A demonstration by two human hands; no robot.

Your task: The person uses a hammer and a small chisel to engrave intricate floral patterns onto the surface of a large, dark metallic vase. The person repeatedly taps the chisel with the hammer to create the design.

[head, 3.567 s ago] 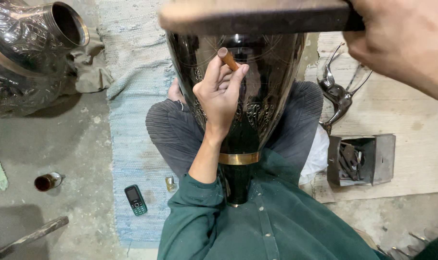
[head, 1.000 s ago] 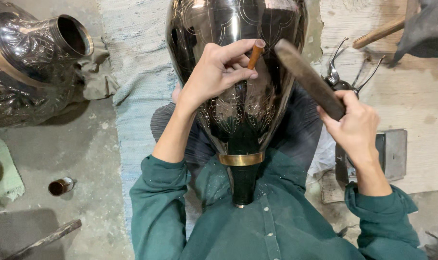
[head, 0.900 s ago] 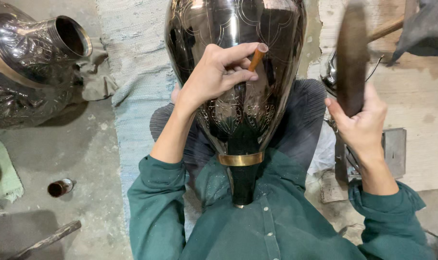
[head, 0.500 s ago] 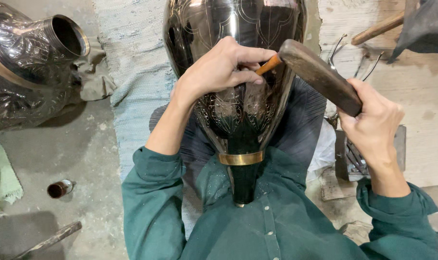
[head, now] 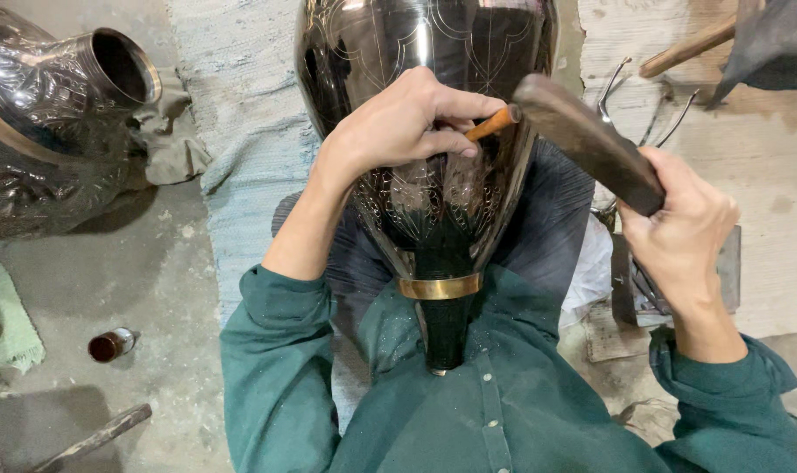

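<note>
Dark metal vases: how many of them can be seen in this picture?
2. One vase lies on the person's lap under the left hand. The second vase lies on the floor at the upper left. More may be outside the picture.

A large dark engraved metal vase with a brass neck band (head: 433, 105) lies across the person's lap in the middle, its narrow neck nearest the body and its wide belly pointing far. On its belly rests the left hand (head: 398, 127), pinching a short orange-handled chisel (head: 490, 124), and just right of that the head of a dark wooden mallet (head: 582, 140) touches the chisel's end, gripped by the right hand (head: 679, 232). Far left on the floor lies a second engraved metal vessel with an open mouth (head: 57, 123), near left a small round tin (head: 111, 344) with a metal rod (head: 92, 438) nearer still, and thin metal tools (head: 631, 105) lie right of the vase.
</note>
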